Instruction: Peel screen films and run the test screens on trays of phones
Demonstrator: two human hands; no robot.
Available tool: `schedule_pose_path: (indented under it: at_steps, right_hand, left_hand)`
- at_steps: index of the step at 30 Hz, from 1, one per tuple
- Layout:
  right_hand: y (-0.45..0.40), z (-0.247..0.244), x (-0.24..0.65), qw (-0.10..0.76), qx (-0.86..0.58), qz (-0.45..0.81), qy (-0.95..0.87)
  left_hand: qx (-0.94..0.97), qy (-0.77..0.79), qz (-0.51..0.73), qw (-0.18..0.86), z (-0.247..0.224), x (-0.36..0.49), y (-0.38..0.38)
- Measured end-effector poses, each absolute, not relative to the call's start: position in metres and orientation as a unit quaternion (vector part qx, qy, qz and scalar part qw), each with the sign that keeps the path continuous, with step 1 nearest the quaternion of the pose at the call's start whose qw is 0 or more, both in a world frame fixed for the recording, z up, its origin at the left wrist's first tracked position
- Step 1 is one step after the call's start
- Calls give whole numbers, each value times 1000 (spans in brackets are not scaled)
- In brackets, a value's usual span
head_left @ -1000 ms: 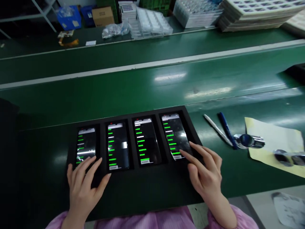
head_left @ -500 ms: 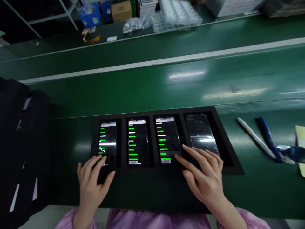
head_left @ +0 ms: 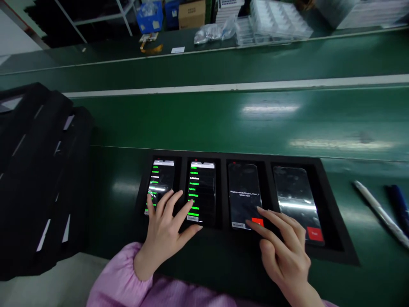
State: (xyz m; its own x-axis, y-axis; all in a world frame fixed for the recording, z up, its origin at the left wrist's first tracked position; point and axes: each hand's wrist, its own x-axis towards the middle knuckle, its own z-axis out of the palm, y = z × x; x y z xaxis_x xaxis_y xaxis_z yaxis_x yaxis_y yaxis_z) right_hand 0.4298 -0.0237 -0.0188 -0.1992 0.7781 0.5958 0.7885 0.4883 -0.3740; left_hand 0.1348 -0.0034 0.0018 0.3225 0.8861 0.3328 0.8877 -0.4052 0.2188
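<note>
A black tray [head_left: 335, 238] with separate slots holds several smartphones face up in a row. My left hand [head_left: 166, 226] is spread, its fingers over the lower parts of the leftmost phone [head_left: 163, 172] and the second phone [head_left: 204, 183]; both screens list green text lines. Over the third phone [head_left: 244, 179], my right hand [head_left: 286, 247] has its index finger at the lower edge near a red button; that screen reads "Playing melody". The rightmost phone [head_left: 294, 183] shows a dark screen with a red button at bottom right. Neither hand grasps anything.
Black foam trays [head_left: 47, 170] are stacked on the left. A white pen [head_left: 380, 211] and a blue pen [head_left: 399, 204] lie at the right. Across the green bench stand a blue bin [head_left: 149, 18], a cardboard box [head_left: 191, 13] and clear plastic trays [head_left: 277, 21].
The third phone's screen has switched from a list to the melody page with a red button. My left hand has moved right, reaching the second phone. The camera view has shifted left.
</note>
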Motion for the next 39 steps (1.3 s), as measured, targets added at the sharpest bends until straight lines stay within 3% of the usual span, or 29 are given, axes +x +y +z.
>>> schedule_pose_path:
  at_steps: [7,15,27,33,36,39]
  right_hand:
    - [-25,-21,431,386,-499,-11,-776]
    - [-22,-28,432,407,-488,6,-772]
    - [-21,-28,430,402,-494,0,-771]
    - [-26,-13,460,403,-537,-17,-741]
    - [-18,-7,490,346,-600,-49,-719]
    - [-12,-8,499,222,-664,-129,-702]
  left_hand:
    - [-818,-545,-180,11,3,143,-5]
    - [-710,-674,-182,90,-1,52,-21]
    - [-723,-675,-139,47,-8,47,-30]
    - [-718,-646,-241,92,8,49,-28]
    - [-749,-609,-239,108,15,68,-13]
    - [-783,-584,-186,106,15,109,4]
